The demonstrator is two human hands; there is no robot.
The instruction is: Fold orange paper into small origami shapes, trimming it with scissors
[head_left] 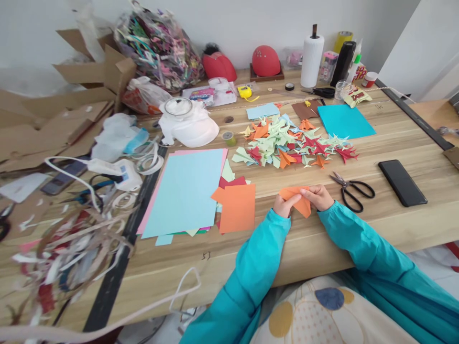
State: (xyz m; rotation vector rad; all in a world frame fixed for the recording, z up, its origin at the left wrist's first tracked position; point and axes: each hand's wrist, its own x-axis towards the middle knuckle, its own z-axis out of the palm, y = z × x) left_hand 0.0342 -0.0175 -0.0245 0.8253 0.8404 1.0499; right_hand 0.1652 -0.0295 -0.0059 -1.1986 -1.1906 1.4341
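Between both hands is a piece of orange paper [303, 207], partly folded, with a corner pointing down toward me. My left hand [284, 204] pinches its left side, thumb on top. On the right side, my right hand [320, 197] grips the upper edge between thumb and fingers. To the left lie flat orange sheets [238, 208] beside a stack topped by light blue paper [186, 191]. Beyond my hands spreads a pile of folded paper birds [278, 139] in green, orange, red and blue. Black-handled scissors [353, 188] lie partly open, right of my right hand.
A black phone [402, 182] lies at the right. Turquoise paper [344, 121] sits behind the pile. Along the wall stand a white ribbed bottle [311, 62] and red domes [266, 61]. Cords, ribbon scraps [71, 258] and cardboard [53, 119] crowd the left.
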